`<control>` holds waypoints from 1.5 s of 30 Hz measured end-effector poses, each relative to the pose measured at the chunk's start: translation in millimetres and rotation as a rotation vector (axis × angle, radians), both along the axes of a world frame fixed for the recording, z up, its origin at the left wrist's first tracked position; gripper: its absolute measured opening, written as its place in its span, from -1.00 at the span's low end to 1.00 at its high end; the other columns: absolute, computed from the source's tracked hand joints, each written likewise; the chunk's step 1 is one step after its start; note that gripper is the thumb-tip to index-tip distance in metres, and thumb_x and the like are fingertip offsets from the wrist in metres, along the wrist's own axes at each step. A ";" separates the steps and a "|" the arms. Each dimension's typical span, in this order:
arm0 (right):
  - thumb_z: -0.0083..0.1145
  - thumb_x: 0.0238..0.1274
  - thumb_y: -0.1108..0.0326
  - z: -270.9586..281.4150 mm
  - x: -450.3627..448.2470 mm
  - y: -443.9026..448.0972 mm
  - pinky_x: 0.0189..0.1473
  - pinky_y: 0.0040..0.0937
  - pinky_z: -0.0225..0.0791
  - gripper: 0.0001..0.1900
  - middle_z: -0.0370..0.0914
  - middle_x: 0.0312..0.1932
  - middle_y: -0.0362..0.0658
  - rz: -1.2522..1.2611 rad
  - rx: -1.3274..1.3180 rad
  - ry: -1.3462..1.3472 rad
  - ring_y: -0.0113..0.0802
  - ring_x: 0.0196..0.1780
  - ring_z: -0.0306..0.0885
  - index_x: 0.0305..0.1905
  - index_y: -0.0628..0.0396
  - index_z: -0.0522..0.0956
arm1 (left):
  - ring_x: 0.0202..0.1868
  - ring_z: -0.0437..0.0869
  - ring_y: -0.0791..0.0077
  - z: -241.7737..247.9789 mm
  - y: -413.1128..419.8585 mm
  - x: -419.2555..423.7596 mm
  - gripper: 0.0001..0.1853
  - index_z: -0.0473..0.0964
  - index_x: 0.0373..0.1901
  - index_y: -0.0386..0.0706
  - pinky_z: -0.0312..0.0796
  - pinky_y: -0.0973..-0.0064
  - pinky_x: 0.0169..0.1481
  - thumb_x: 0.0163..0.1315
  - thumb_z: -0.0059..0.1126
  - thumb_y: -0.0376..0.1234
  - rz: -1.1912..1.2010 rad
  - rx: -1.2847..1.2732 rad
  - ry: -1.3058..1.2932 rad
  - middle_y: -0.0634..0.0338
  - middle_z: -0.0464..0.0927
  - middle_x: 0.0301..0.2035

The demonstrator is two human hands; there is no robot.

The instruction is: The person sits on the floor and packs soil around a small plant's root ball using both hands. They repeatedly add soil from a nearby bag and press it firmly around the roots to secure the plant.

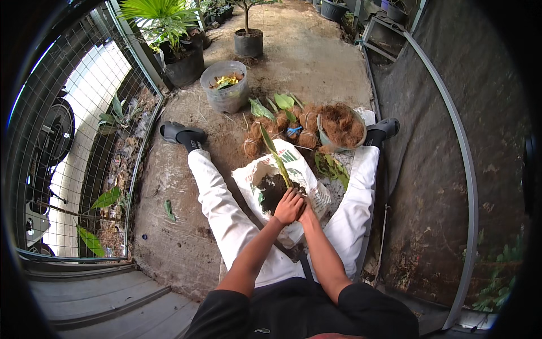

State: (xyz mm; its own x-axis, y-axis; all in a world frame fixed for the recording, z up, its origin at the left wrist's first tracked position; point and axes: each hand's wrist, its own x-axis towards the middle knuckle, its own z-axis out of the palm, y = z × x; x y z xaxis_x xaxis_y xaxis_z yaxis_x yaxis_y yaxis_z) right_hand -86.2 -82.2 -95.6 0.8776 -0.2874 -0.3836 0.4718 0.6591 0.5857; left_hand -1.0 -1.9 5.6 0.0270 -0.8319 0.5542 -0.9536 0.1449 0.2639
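Observation:
My left hand (288,207) and my right hand (305,210) are pressed together around the base of a young plant (281,166). Its pale stem and one long green leaf rise from between my fingers and lean away from me. My palms hide its roots. Beneath and just beyond my hands lies an opened white printed sack (318,194), spread between my legs. Dark soil (271,191) fills its mouth, close to my left hand.
Several coir-wrapped root balls (251,146) tied with string lie past the sack, some with leaves. Beside them, a basin (322,136) holds coconut fibre (342,122). A withered leaf (333,168) lies near my right leg. Farther off stand a translucent bucket (228,100) and a potted tree (249,45).

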 end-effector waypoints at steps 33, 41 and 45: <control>-0.29 0.61 -0.03 97.4 36.8 29.7 0.33 -0.14 0.32 -0.44 0.61 0.20 0.10 0.325 -1.471 1.691 0.04 0.29 0.53 0.18 0.18 0.62 | -0.26 0.69 0.37 -5.4 -16.3 -6.6 -0.72 0.64 -0.08 -0.37 0.54 0.40 -0.11 0.38 0.21 -0.30 0.614 0.142 1.988 0.08 0.71 -0.20; -0.31 0.50 -0.37 100.1 39.2 13.9 0.31 -0.23 0.29 -0.18 0.57 0.19 0.06 0.470 -1.203 1.377 -0.10 0.27 0.50 0.30 0.21 0.53 | -0.28 0.73 0.25 -16.4 -17.0 13.9 -0.54 0.58 -0.02 -0.27 0.58 0.26 -0.08 0.36 0.25 -0.04 0.652 0.245 2.298 0.05 0.70 -0.20; -0.32 0.46 -0.45 115.0 38.8 4.2 0.41 -0.26 0.11 -0.11 0.52 0.18 0.02 0.327 -1.221 1.228 -0.22 0.28 0.43 0.29 0.27 0.51 | -0.12 0.76 0.22 -3.7 -9.2 34.2 -0.29 0.56 0.16 -0.21 0.58 0.30 0.00 0.40 -0.02 0.24 0.636 0.220 2.274 0.01 0.70 -0.06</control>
